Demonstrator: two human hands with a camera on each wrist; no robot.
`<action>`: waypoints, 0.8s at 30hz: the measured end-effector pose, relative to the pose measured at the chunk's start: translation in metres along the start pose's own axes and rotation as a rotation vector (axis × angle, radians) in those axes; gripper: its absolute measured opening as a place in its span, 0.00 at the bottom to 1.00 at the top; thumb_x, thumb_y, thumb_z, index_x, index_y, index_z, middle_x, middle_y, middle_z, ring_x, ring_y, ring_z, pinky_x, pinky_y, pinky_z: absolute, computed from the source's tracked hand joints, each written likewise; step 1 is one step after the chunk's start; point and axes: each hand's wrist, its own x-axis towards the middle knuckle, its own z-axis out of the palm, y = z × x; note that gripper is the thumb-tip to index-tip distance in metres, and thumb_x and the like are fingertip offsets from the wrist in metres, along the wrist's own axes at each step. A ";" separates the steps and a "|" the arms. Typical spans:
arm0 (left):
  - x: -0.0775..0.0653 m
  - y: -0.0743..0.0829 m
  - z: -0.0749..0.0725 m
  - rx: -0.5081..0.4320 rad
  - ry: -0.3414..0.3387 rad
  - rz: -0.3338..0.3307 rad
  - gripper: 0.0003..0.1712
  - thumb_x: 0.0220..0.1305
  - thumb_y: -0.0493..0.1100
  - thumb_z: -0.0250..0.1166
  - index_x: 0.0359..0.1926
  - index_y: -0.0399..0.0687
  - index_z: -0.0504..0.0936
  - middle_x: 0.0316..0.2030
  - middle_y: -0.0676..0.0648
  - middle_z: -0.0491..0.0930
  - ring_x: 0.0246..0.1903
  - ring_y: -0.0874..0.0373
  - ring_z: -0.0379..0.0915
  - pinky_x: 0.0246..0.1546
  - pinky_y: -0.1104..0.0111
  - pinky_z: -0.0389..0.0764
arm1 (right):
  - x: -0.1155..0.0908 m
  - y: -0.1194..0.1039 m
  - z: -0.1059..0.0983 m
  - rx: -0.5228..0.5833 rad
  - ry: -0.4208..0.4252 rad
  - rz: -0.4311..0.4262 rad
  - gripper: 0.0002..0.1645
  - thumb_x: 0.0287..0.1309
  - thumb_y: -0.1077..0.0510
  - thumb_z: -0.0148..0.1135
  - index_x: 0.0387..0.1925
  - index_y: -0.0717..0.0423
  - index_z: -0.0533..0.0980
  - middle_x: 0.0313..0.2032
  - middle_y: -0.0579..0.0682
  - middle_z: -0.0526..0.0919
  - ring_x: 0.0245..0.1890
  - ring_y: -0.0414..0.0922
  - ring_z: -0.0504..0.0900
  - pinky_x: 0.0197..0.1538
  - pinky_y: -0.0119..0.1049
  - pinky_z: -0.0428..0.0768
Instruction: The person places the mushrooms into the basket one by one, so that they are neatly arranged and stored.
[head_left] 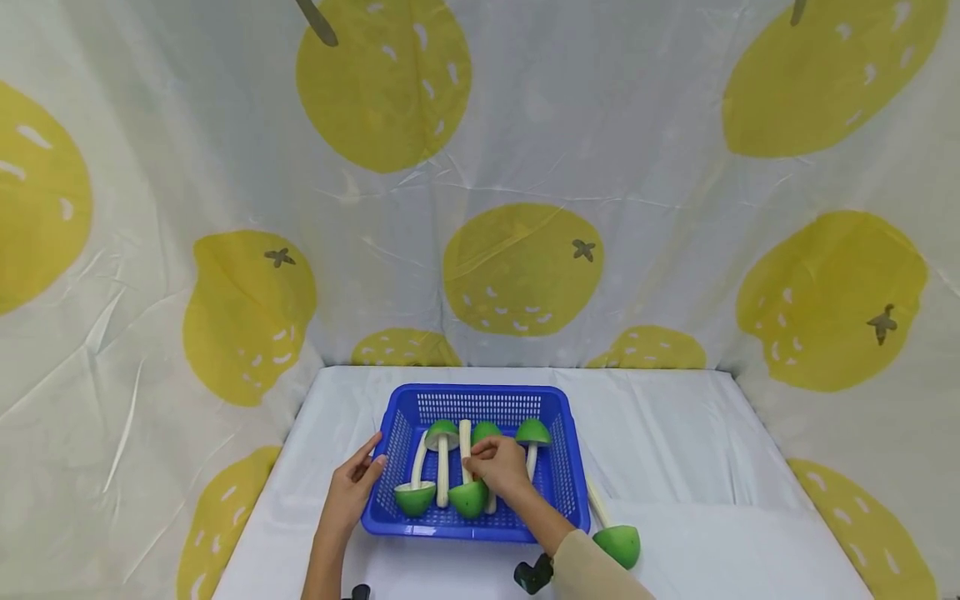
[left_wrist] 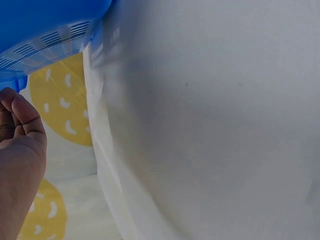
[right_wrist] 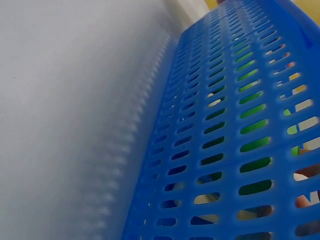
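A blue plastic basket [head_left: 480, 532] with slotted sides stands on the white-covered table, with several green-capped, white-stemmed mushrooms lying in it, caps at alternate ends. Inside it, my right hand [head_left: 501, 468] pinches the white stem of a mushroom [head_left: 468, 500] whose cap points toward me. Just under that hand, the stem of a neighbouring mushroom [head_left: 487, 430] is partly hidden. At the basket's left rim, my left hand [head_left: 352, 483] holds on with thumb and fingers; the left wrist view shows its bent fingers [left_wrist: 27, 117] by the rim.
Outside the basket on the right lies one more mushroom [head_left: 617, 546], its stem close along the basket wall. A black wrist device [head_left: 534, 575] shows by the right sleeve. Lemon-print cloth [head_left: 525, 267] hangs behind and at both sides of the table [head_left: 690, 467].
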 end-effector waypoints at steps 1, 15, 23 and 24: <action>0.000 0.000 0.000 -0.005 0.002 0.005 0.30 0.72 0.52 0.66 0.71 0.50 0.76 0.36 0.49 0.72 0.32 0.63 0.69 0.35 0.73 0.73 | 0.000 0.000 0.000 -0.009 -0.002 -0.004 0.12 0.54 0.59 0.77 0.38 0.60 0.83 0.29 0.50 0.87 0.24 0.43 0.85 0.29 0.38 0.83; 0.002 -0.001 -0.001 0.011 -0.012 -0.015 0.29 0.72 0.53 0.66 0.71 0.55 0.76 0.38 0.49 0.73 0.33 0.62 0.69 0.36 0.73 0.73 | 0.002 0.004 0.000 -0.042 0.004 -0.026 0.11 0.55 0.62 0.76 0.38 0.62 0.84 0.29 0.50 0.88 0.27 0.41 0.86 0.31 0.37 0.85; 0.002 0.000 -0.002 0.017 -0.017 -0.011 0.30 0.72 0.53 0.66 0.71 0.55 0.76 0.37 0.48 0.74 0.33 0.61 0.70 0.36 0.73 0.73 | 0.000 0.000 -0.004 -0.071 0.014 -0.025 0.10 0.55 0.61 0.75 0.38 0.60 0.85 0.30 0.49 0.87 0.29 0.41 0.84 0.32 0.36 0.84; 0.002 0.000 -0.002 0.016 -0.018 -0.011 0.30 0.72 0.53 0.66 0.71 0.54 0.76 0.37 0.48 0.74 0.33 0.61 0.70 0.36 0.73 0.74 | -0.001 0.000 -0.005 -0.071 0.015 -0.021 0.10 0.55 0.61 0.75 0.38 0.60 0.85 0.30 0.49 0.87 0.29 0.41 0.84 0.33 0.36 0.84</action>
